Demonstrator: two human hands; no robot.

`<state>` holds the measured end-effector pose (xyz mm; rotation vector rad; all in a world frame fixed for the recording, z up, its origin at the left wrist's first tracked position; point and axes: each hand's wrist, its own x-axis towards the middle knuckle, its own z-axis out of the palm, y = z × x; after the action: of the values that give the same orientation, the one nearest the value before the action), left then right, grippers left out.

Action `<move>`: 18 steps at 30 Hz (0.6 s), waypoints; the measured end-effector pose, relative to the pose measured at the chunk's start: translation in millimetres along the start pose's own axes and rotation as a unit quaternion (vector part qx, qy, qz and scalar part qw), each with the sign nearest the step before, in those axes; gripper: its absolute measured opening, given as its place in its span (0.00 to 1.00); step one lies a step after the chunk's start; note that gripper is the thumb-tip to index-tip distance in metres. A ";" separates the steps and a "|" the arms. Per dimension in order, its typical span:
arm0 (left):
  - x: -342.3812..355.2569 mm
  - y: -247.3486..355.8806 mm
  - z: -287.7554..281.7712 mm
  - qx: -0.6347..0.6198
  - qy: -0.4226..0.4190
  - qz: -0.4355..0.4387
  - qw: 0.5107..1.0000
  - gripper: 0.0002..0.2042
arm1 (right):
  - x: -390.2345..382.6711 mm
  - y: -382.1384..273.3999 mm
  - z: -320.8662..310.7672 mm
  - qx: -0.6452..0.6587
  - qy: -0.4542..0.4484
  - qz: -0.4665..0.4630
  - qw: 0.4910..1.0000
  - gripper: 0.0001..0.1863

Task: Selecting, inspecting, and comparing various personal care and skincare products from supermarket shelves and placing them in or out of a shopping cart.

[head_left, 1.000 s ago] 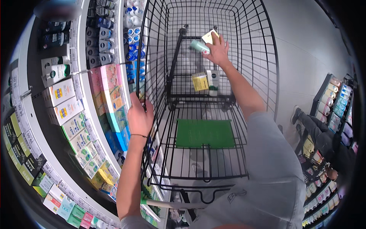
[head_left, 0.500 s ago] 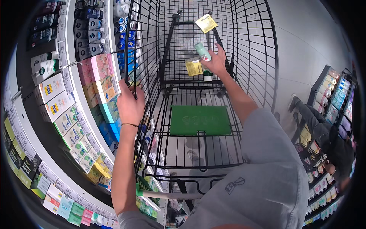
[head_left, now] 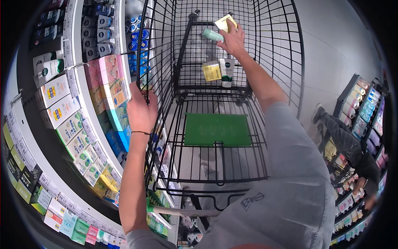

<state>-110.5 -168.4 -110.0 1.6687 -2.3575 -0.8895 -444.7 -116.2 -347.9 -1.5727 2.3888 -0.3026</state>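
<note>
My right hand reaches into the black wire cart, fingers curled round a mint-green bottle, its fingertips against a yellow-labelled box near the basket's far end. Lower down, another yellow box lies beside a white tube with a dark green end. My left hand is closed on the wire rim at the cart's left side. A green plastic panel lies on the wire seat section nearer me.
Shelves of boxes and tubes run close along the left of the cart. At the right, a person in dark clothes is down low beside a display shelf of bottles. Tiled floor lies between cart and display.
My right hand dipped lower, then moved up with the bottle to the upper yellow box, uncovering the white tube. The view has shifted slightly against the cart.
</note>
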 end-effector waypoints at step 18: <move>3.6 11.3 -3.4 0.027 -0.008 -0.023 0.999 0.18 | -122.2 6.4 77.0 0.316 -0.033 0.318 0.893 0.30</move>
<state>-119.7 -170.6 -102.1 1.7489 -2.3828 -0.8581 -378.7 -3.5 -409.7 -0.4759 2.2557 -0.7586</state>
